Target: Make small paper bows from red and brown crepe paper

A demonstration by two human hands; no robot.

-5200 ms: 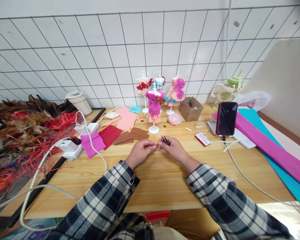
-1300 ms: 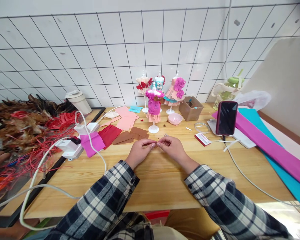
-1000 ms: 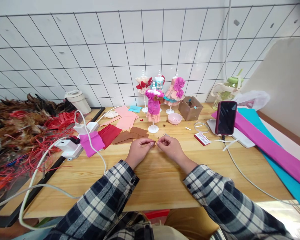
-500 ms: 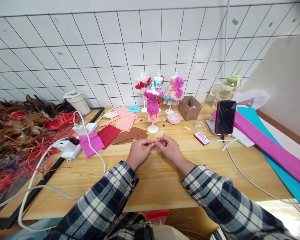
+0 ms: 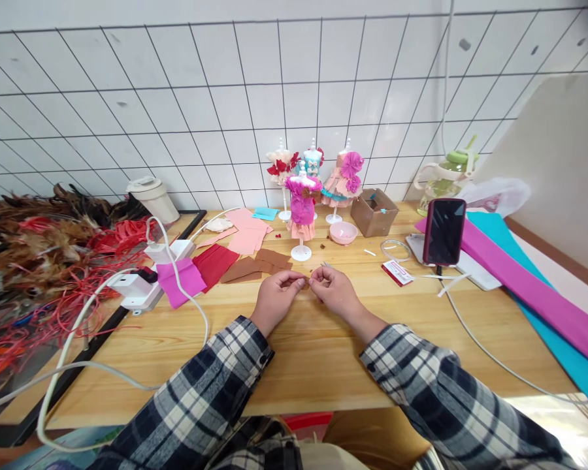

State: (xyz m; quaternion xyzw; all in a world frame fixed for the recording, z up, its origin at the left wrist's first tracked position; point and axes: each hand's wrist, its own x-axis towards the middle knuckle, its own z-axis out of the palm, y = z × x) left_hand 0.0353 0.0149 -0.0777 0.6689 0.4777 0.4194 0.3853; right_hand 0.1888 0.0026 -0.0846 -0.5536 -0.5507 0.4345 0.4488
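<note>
My left hand (image 5: 277, 300) and my right hand (image 5: 339, 295) meet over the middle of the wooden table, fingertips almost touching. Thumb and forefinger are pinched together on each. Whatever lies between them is too small to name. A grey pointed tip (image 5: 326, 265) pokes out behind the right fingers; the rest of it is hidden. Just beyond stands a mini dress form (image 5: 302, 203) in a magenta and pink paper dress with a brown bow. To the left of my hands lie pieces of brown paper (image 5: 242, 269), red paper (image 5: 216, 264) and magenta paper (image 5: 179, 284).
Several more dressed forms (image 5: 342, 183) stand behind, near a pink bowl (image 5: 343, 233) and a cardboard box (image 5: 375, 214). A phone (image 5: 443, 232) and long paper strips (image 5: 534, 297) are at right. Feathers (image 5: 59, 241), a power strip (image 5: 144, 297) and looping white cables (image 5: 68, 362) fill the left.
The fingertips of my two hands have drawn slightly apart, still pinched. The whole view has shifted a little; the things on the table stay in place.
</note>
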